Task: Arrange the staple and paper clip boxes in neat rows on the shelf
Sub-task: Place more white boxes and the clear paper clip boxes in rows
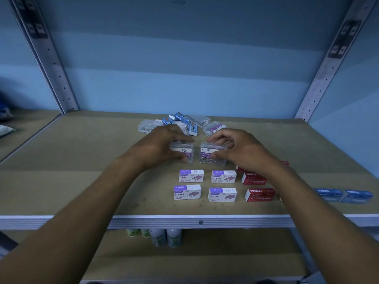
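A: Head view, quick pass. Left hand is curled round the left paper clip box, thumb on the near face and fingers over the far top edge. Right hand does the same on the right paper clip box, thumb low on the front.

B: Both gripping, not hovering?

A: Looks like contact on both. Each holds one clear box, nothing else.

B: Where do they sit?

A: Mid-shelf, side by side with a small gap, just behind the purple staple boxes, which stand two by two. Red staple boxes are to the right of those, and blue staple boxes sit far right near the front edge.

B: Key relation?

A: Long axes of both clear boxes run left-right, same as the purple row in front. Each box sits directly under its own hand, so neither arm needs to cross. My guess is they get squared up over the two purple columns; the left one looks shifted a bit left of its column.

B: Leftovers?

A: An unsorted pile at the back, well behind the fingers, with clear boxes and small blue ones mixed.
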### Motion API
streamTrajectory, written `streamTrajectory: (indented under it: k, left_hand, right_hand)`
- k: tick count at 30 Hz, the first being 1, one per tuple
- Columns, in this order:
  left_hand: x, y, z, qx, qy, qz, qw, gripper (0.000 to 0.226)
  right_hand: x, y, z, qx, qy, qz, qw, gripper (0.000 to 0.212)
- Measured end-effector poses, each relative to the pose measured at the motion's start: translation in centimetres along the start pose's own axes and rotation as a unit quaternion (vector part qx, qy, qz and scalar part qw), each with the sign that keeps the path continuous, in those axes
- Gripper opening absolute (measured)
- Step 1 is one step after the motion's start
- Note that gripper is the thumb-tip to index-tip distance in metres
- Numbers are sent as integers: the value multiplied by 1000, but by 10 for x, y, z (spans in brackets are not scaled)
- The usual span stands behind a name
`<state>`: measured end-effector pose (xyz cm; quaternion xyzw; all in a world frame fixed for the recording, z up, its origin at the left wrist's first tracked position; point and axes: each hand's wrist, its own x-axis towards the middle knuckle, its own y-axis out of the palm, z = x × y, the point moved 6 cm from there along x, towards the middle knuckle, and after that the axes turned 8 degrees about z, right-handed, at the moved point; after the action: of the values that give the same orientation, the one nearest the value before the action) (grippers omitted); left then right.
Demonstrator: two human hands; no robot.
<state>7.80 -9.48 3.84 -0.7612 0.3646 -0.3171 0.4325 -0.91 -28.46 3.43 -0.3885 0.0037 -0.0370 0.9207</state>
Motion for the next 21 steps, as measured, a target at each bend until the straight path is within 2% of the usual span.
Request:
streamTrajectory:
  k: [13, 21]
  left_hand:
    - [-6, -6, 14, -7, -64, 2, 998, 48]
    - [-9, -5, 17, -7, -54, -27, 998, 38]
  right_hand:
    - [0, 0, 7, -88, 12, 16, 996, 43]
    - [1, 2, 9, -128, 20, 14, 992, 37]
